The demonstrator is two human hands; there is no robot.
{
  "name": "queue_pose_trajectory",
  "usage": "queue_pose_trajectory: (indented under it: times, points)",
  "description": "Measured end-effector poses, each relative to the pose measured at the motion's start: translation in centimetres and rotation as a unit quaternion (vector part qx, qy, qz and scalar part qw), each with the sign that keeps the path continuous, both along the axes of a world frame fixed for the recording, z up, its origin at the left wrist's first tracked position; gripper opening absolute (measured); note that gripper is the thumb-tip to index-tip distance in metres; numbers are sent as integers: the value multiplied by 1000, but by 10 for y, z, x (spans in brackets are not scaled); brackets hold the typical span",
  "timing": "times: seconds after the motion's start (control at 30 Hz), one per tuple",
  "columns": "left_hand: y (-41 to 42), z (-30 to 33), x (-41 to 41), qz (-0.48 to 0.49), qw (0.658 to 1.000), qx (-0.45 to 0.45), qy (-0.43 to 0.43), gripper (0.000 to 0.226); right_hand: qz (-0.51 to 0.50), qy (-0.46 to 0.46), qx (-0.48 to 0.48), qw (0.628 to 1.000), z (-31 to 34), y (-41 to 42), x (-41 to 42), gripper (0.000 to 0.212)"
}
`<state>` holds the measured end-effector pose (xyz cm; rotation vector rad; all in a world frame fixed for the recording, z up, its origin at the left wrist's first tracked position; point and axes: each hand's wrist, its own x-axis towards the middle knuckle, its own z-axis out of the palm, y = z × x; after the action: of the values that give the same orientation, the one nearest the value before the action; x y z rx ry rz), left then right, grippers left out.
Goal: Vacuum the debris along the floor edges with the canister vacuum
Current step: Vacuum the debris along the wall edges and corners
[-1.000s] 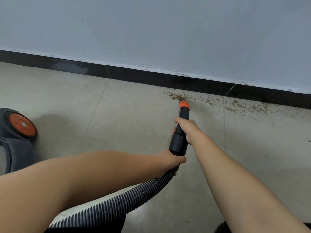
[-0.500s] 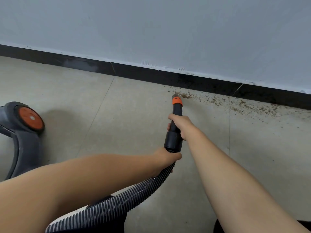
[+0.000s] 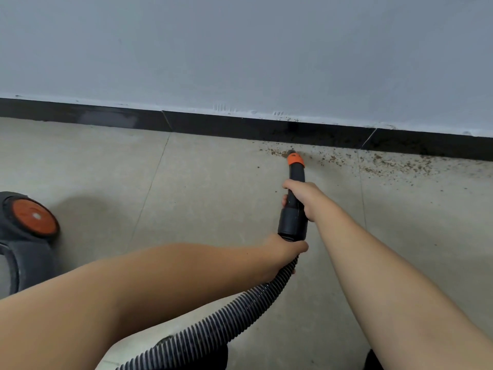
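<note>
A black vacuum nozzle (image 3: 295, 174) with an orange collar points at the base of the wall, its tip in brown debris (image 3: 384, 164) strewn along the black skirting (image 3: 240, 126). My right hand (image 3: 302, 196) grips the nozzle tube just behind the collar. My left hand (image 3: 282, 252) grips the ribbed black hose (image 3: 218, 324) where it joins the black cuff. The hose runs down to the bottom edge. The grey canister vacuum (image 3: 24, 236) with its orange wheel sits on the floor at the far left, partly cut off.
A pale grey wall (image 3: 240, 49) fills the upper half. Beige floor tiles (image 3: 186, 188) with thin joints stretch from the skirting toward me. Debris thins out to the right along the wall.
The nozzle tip has shifted a little to the right along the skirting into the debris. Both hands keep their grip. The canister vacuum appears in much the same place at left.
</note>
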<state>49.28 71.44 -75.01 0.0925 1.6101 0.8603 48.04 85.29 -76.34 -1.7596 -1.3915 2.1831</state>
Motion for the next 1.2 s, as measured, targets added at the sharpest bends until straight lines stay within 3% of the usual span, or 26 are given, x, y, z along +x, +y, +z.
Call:
queue_pose_trajectory:
  times: [0.13, 0.27, 0.77, 1.2]
  points:
    - [-11, -5, -3, 67, 998, -7, -10, 15, 77, -2, 7, 997, 4, -19, -24, 15]
    - [-17, -7, -10, 87, 996, -18, 7, 14, 87, 15, -2, 996, 2, -25, -33, 13]
    - [22, -8, -4, -29, 999, -3, 37, 19, -74, 16, -3, 997, -8, 23, 10, 21]
    - [8, -4, -32, 66, 997, -5, 36, 11, 31, 24, -18, 999, -4, 6, -45, 18]
